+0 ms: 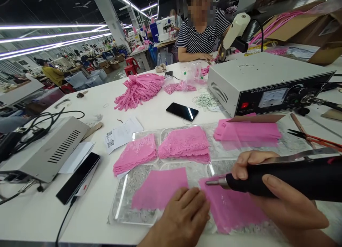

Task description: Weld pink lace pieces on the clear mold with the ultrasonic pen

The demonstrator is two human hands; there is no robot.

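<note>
Right hand (269, 195) clenched round black handheld welding tool (291, 175). Metal tip (213, 182) low over near side of clear plate (120, 204), at gap between two flat pink pieces. Left hand (184, 215) released, flat, grasping nothing, fingers pressing inner edge of left piece (157, 188). Right piece (232, 207) under tool, plate's near right. Judged: this pair in work, seam apparently not closed. Two pink lace stacks (135, 152) and plain pink stack (248, 131) on plate's far side, untouched.
</note>
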